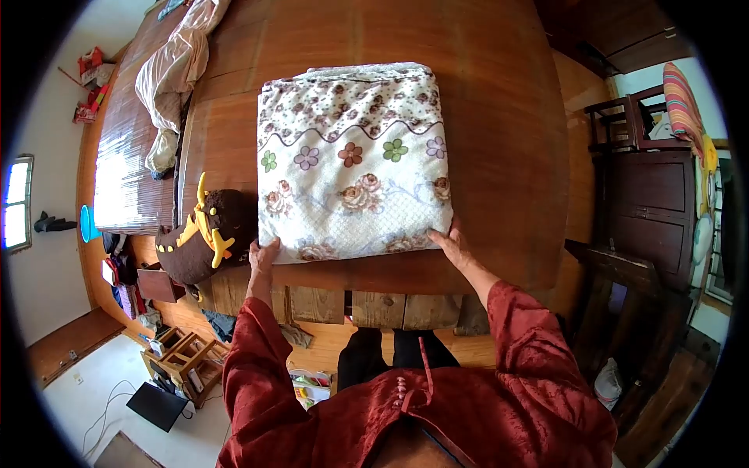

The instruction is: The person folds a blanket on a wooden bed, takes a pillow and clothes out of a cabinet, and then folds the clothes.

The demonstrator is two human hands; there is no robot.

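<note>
A folded white blanket point(355, 168) with flowers and a wavy brown line lies on the brown wooden surface point(507, 171). At its near left corner is my left hand point(265, 256), thumb on top and fingers closed round the edge. My right hand point(452, 240) grips the near right corner in the same way, its thumb over the fabric. The fingers under the blanket are partly hidden.
A dark brown plush toy point(195, 238) with yellow parts sits just left of the blanket. Crumpled pale cloth point(168, 86) lies at the far left. Dark wooden furniture point(647, 199) stands on the right, with a striped cushion point(681, 105) above it.
</note>
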